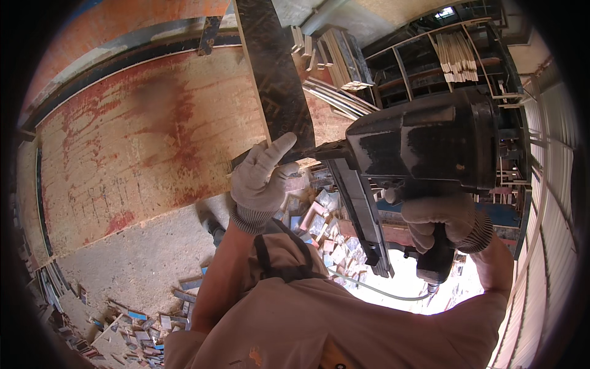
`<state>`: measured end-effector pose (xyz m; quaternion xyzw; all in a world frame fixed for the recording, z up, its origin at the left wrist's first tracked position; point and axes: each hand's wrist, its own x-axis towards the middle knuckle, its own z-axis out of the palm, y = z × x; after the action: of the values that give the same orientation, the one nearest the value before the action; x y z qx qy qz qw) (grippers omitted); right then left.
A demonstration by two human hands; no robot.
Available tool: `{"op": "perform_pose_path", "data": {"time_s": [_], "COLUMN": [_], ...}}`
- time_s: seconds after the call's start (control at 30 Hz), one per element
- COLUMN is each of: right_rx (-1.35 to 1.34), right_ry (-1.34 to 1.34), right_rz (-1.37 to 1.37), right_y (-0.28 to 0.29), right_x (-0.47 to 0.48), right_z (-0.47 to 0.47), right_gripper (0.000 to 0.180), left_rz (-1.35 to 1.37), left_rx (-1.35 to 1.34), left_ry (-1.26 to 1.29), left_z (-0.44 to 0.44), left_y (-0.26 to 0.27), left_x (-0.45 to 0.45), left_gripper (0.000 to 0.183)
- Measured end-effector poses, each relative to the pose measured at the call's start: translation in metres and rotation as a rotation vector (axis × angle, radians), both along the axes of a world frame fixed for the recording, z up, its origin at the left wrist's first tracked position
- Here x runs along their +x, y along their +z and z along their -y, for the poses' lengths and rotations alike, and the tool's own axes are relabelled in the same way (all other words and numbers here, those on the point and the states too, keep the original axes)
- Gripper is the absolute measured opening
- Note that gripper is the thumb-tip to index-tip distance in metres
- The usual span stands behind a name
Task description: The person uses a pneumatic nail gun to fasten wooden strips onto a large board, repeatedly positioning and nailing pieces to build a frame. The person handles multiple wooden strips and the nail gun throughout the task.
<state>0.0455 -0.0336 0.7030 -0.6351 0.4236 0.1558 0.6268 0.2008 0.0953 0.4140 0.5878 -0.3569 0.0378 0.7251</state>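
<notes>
In a knitted work glove, my left hand [260, 182] grips the near end of a long dark film-faced plywood board [281, 78], its index finger laid along the board's face. A short dark strip [239, 159] shows just left of the fingers, partly hidden by them. My right hand [442, 219], also gloved, is wrapped around the handle of a black pneumatic nail gun [424, 138]. The tool's nose [329, 150] is at the board's near end, close to my left fingertips; whether it touches cannot be seen. Its long magazine [362, 212] slants down towards me.
A large worn plywood worktop [138, 152] spans the left. Stacked wood strips [341, 60] stand at the back, beside a rack [405, 69] with more strips. Offcuts [322, 221] litter the floor below. An air hose [382, 291] runs from the gun's handle past my body.
</notes>
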Motion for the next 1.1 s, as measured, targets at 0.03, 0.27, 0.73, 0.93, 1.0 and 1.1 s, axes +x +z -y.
{"op": "perform_pose_path", "data": {"time_s": [0.03, 0.27, 0.73, 0.93, 1.0, 1.1], "right_rx": [-0.012, -0.125, -0.202, -0.220, -0.211, -0.206], "right_ry": [0.003, 0.161, 0.970, 1.639, 1.806, 1.932], "right_rz": [-0.002, 0.088, -0.095, 0.373, 0.545, 0.609], "right_y": [0.003, 0.005, -0.002, -0.010, -0.016, -0.017], "right_x": [0.002, 0.014, 0.124, 0.174, 0.186, 0.198], "right_z": [0.001, 0.032, 0.162, 0.194, 0.202, 0.209], "right_gripper": [0.012, 0.012, 0.015, 0.015, 0.019, 0.015], "left_rz": [-0.012, 0.032, -0.442, -1.117, -1.394, -1.345], "left_rx": [0.031, -0.061, -0.205, -0.647, -1.001, -1.511], "left_ry": [-0.002, 0.045, 0.608, 1.041, 0.704, 0.247], "left_z": [-0.001, 0.003, 0.059, 0.113, 0.122, 0.136], "left_y": [0.000, 0.005, -0.007, -0.012, -0.012, -0.015], "left_x": [0.000, -0.001, -0.074, -0.113, -0.120, -0.108], "left_gripper": [0.053, 0.060, 0.057, 0.063, 0.096, 0.123]}}
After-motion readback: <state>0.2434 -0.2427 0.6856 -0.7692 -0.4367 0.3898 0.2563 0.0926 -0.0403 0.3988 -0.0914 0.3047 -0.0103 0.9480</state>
